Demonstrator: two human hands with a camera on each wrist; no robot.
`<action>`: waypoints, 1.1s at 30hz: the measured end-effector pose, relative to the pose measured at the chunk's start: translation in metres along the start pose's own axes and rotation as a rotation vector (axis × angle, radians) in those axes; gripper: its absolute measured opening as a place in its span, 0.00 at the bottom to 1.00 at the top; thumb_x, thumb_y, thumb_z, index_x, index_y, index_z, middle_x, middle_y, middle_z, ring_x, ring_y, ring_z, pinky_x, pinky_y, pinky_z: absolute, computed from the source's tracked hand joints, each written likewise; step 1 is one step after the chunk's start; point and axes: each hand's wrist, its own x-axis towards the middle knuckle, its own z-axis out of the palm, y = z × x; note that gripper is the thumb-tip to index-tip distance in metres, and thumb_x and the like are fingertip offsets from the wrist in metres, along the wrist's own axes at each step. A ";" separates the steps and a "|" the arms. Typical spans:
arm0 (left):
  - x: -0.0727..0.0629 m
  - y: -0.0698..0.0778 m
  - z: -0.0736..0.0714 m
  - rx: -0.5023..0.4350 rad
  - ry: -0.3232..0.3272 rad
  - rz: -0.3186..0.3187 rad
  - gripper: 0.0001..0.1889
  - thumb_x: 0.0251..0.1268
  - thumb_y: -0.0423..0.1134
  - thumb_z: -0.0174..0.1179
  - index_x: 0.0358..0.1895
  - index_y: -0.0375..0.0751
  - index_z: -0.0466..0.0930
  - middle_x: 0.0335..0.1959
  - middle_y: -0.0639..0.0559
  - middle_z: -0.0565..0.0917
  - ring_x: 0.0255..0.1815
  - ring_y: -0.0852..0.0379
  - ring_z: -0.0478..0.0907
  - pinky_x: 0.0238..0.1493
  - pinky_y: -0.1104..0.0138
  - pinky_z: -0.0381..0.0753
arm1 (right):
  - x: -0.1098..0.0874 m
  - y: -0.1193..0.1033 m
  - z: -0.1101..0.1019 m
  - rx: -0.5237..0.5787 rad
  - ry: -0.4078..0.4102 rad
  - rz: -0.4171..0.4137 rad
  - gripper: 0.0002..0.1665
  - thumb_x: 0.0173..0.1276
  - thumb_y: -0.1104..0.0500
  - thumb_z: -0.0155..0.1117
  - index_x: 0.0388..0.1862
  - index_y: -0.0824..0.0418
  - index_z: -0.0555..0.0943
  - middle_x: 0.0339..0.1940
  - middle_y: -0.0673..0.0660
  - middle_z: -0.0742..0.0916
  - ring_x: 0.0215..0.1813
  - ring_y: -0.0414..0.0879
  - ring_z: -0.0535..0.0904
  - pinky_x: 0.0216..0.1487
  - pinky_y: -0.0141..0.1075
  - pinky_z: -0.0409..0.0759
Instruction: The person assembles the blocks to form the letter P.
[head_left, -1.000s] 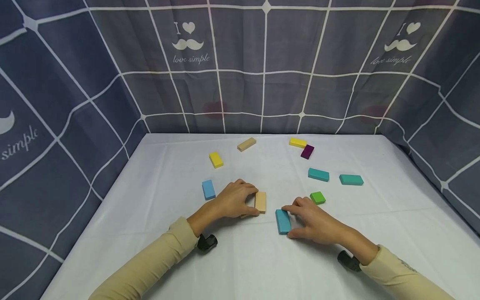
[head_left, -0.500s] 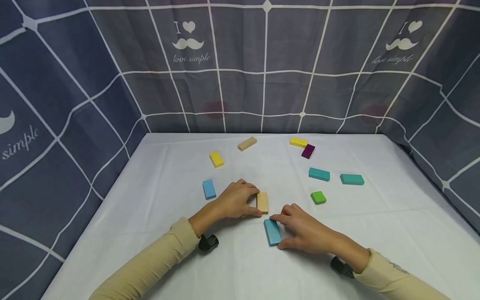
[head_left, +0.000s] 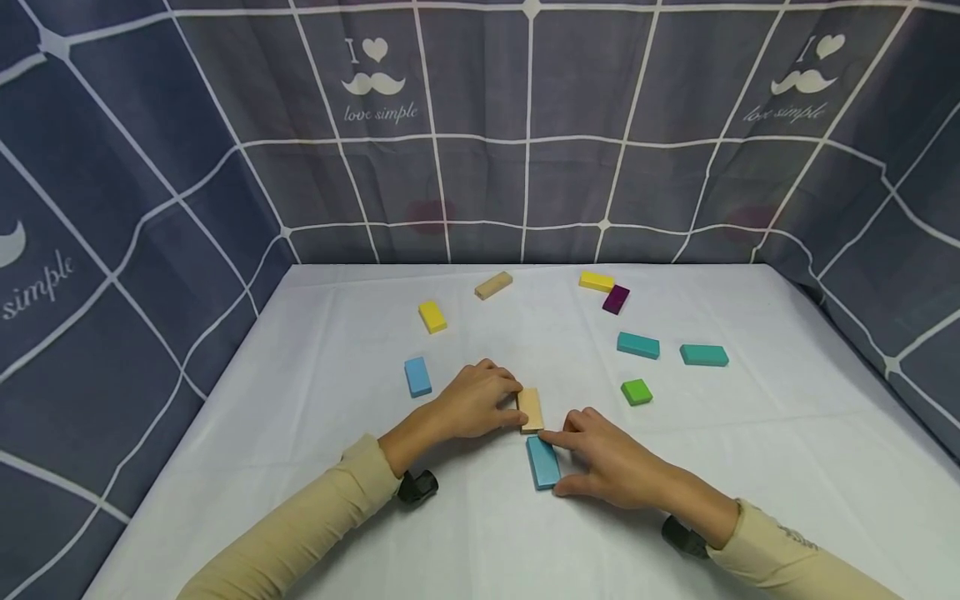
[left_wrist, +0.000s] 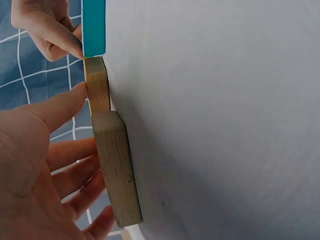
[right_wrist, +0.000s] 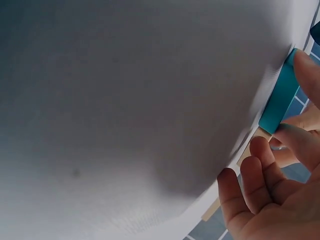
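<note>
Near the middle of the table, my left hand (head_left: 480, 402) holds a tan wooden block (head_left: 530, 410) with thumb and forefinger at its left side. A second wooden block (left_wrist: 117, 170) lies by the other fingers in the left wrist view; the hand hides it in the head view. My right hand (head_left: 615, 462) pinches a blue block (head_left: 543, 462) at its two ends, forefinger at the far end and thumb at the near one. The blue block's far end meets, or nearly meets, the tan block's near end. All these blocks lie on the white cloth.
Beyond the hands lie a light blue block (head_left: 417, 377), two yellow blocks (head_left: 432, 317), a wooden block (head_left: 493, 286), a purple block (head_left: 616, 299), two teal blocks (head_left: 638, 345) and a green block (head_left: 637, 392). A dark checked curtain (head_left: 480, 183) encloses the white table (head_left: 360, 517).
My right hand has slid the blue block left and nearer to me, below the tan block. With my left hand, the tan block has shifted slightly right and nearer.
</note>
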 end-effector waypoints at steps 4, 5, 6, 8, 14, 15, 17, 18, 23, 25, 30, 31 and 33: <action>0.000 0.003 -0.002 -0.004 -0.002 0.007 0.26 0.64 0.57 0.65 0.57 0.42 0.84 0.56 0.51 0.82 0.59 0.49 0.73 0.56 0.54 0.74 | 0.000 0.000 0.000 -0.009 0.021 -0.024 0.40 0.59 0.39 0.73 0.65 0.57 0.79 0.38 0.43 0.74 0.41 0.39 0.64 0.40 0.32 0.68; -0.001 0.004 -0.002 -0.006 0.001 0.006 0.26 0.63 0.57 0.65 0.57 0.42 0.84 0.56 0.51 0.83 0.59 0.49 0.74 0.55 0.54 0.74 | -0.001 0.000 0.000 -0.010 0.026 -0.031 0.40 0.59 0.39 0.73 0.65 0.57 0.79 0.38 0.43 0.74 0.41 0.39 0.64 0.40 0.32 0.68; -0.001 0.005 -0.002 -0.013 0.001 0.004 0.26 0.63 0.57 0.66 0.57 0.42 0.83 0.57 0.51 0.82 0.59 0.49 0.74 0.55 0.54 0.74 | -0.001 0.000 0.000 -0.013 0.029 -0.034 0.40 0.59 0.38 0.72 0.65 0.57 0.79 0.38 0.43 0.74 0.40 0.39 0.64 0.40 0.32 0.69; -0.001 0.006 -0.002 -0.029 0.004 0.001 0.27 0.62 0.56 0.66 0.59 0.43 0.82 0.58 0.51 0.82 0.59 0.50 0.73 0.56 0.54 0.74 | -0.001 0.000 0.001 -0.019 0.036 -0.041 0.39 0.58 0.38 0.73 0.64 0.57 0.80 0.38 0.43 0.74 0.40 0.39 0.64 0.40 0.32 0.69; -0.001 0.008 -0.001 -0.065 0.012 0.023 0.24 0.62 0.54 0.68 0.59 0.48 0.84 0.57 0.54 0.82 0.56 0.53 0.75 0.54 0.58 0.74 | -0.001 -0.001 0.000 -0.035 0.050 -0.048 0.39 0.57 0.39 0.74 0.63 0.57 0.81 0.37 0.44 0.75 0.39 0.39 0.65 0.39 0.31 0.69; -0.001 0.009 -0.001 -0.066 0.011 0.026 0.23 0.61 0.54 0.68 0.58 0.49 0.84 0.56 0.54 0.83 0.54 0.53 0.75 0.53 0.59 0.74 | -0.001 -0.001 0.000 -0.036 0.052 -0.048 0.39 0.57 0.39 0.74 0.63 0.57 0.81 0.37 0.44 0.75 0.39 0.38 0.65 0.39 0.31 0.69; -0.001 0.010 -0.001 -0.068 0.007 0.026 0.22 0.61 0.54 0.68 0.57 0.50 0.85 0.55 0.55 0.83 0.53 0.54 0.75 0.51 0.60 0.74 | -0.001 -0.002 -0.001 -0.041 0.054 -0.048 0.38 0.57 0.40 0.75 0.63 0.57 0.81 0.36 0.44 0.75 0.39 0.38 0.65 0.38 0.31 0.68; -0.001 0.010 -0.001 -0.069 0.006 0.027 0.22 0.61 0.54 0.68 0.57 0.50 0.85 0.55 0.54 0.83 0.52 0.54 0.75 0.51 0.60 0.74 | -0.001 -0.002 -0.001 -0.043 0.055 -0.049 0.38 0.57 0.41 0.75 0.62 0.57 0.81 0.36 0.44 0.75 0.38 0.38 0.65 0.38 0.31 0.68; -0.001 0.012 -0.001 -0.068 0.006 0.029 0.22 0.61 0.54 0.68 0.57 0.50 0.85 0.54 0.54 0.83 0.50 0.54 0.75 0.48 0.61 0.74 | -0.001 -0.003 0.000 -0.057 0.063 -0.054 0.36 0.57 0.42 0.76 0.61 0.58 0.82 0.36 0.43 0.76 0.37 0.37 0.65 0.36 0.30 0.68; -0.001 0.011 -0.001 -0.068 0.007 0.032 0.22 0.61 0.54 0.68 0.57 0.49 0.85 0.54 0.54 0.83 0.50 0.55 0.75 0.48 0.62 0.74 | -0.001 -0.003 0.001 -0.061 0.066 -0.055 0.36 0.57 0.42 0.76 0.61 0.58 0.82 0.35 0.43 0.76 0.37 0.37 0.65 0.36 0.30 0.68; -0.001 0.010 0.000 -0.074 0.009 0.033 0.22 0.61 0.54 0.68 0.57 0.49 0.85 0.54 0.54 0.83 0.50 0.55 0.75 0.47 0.63 0.74 | 0.000 -0.002 0.002 -0.062 0.061 -0.054 0.36 0.57 0.42 0.76 0.61 0.58 0.82 0.36 0.43 0.76 0.38 0.37 0.65 0.36 0.29 0.68; -0.001 0.009 0.000 -0.076 0.010 0.032 0.22 0.61 0.54 0.68 0.57 0.49 0.85 0.54 0.54 0.83 0.50 0.55 0.75 0.47 0.63 0.74 | 0.000 -0.003 0.002 -0.061 0.058 -0.053 0.36 0.58 0.43 0.75 0.62 0.58 0.82 0.37 0.43 0.76 0.38 0.37 0.65 0.36 0.29 0.68; -0.001 0.009 0.000 -0.082 0.011 0.029 0.23 0.61 0.54 0.68 0.57 0.49 0.85 0.54 0.54 0.83 0.50 0.55 0.75 0.47 0.63 0.74 | 0.000 -0.003 0.001 -0.059 0.053 -0.050 0.35 0.58 0.43 0.76 0.62 0.58 0.82 0.37 0.43 0.76 0.38 0.37 0.66 0.36 0.30 0.68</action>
